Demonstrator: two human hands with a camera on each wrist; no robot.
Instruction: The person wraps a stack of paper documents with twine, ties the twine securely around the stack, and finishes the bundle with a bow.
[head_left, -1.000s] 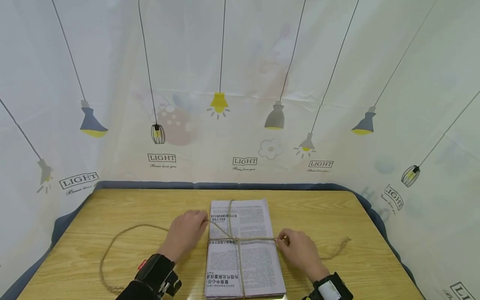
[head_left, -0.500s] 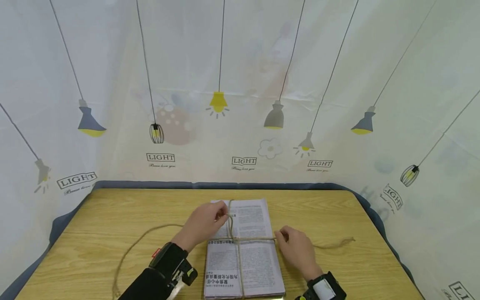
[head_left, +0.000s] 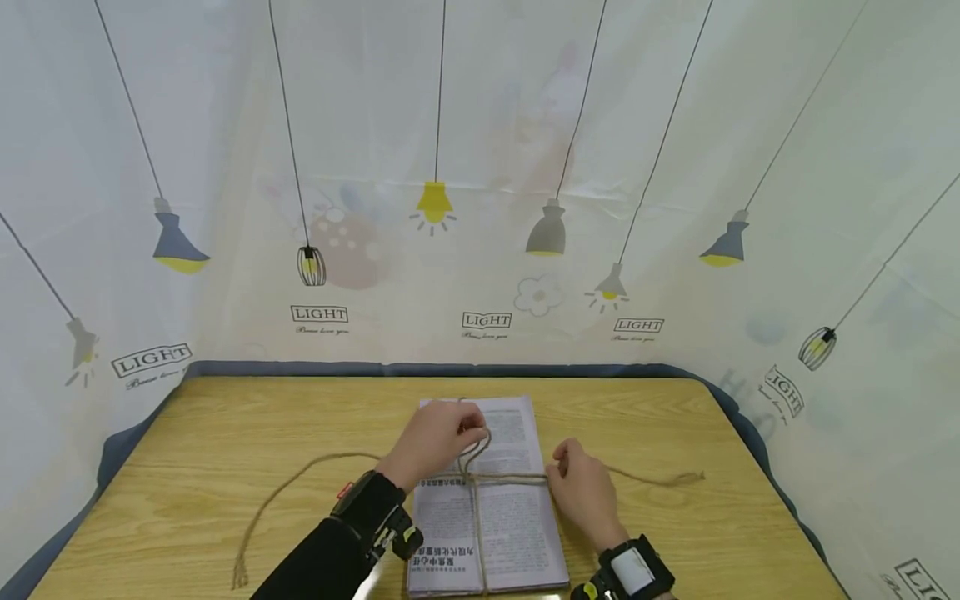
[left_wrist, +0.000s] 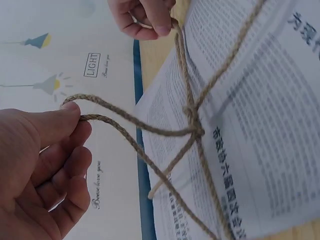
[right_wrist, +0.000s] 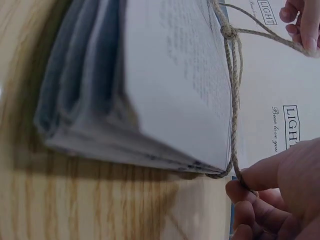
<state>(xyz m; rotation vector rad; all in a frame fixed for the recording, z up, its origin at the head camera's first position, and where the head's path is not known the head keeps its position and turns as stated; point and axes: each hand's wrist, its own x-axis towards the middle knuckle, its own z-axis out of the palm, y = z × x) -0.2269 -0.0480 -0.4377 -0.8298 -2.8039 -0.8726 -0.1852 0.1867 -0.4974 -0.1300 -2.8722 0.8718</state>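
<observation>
A stack of newspapers lies on the table, with twine crossed over its top and a knot at the crossing. Over the upper part of the stack, my left hand pinches the twine between thumb and index finger; a bent loop rises from the knot to those fingertips. At the right edge of the papers, my right hand pinches the other strand, pulled fairly straight from the knot. In the right wrist view, the right hand's thumb and index finger hold this strand beside the stack's corner.
One loose tail of twine curves across the wooden table on the left. A frayed twine end lies to the right. Behind the table hangs a white curtain printed with lamps.
My left hand has moved right, from the stack's left edge to over its upper middle, and its strand has bent into a loop. The left tail has slid along. My right hand barely shifted.
</observation>
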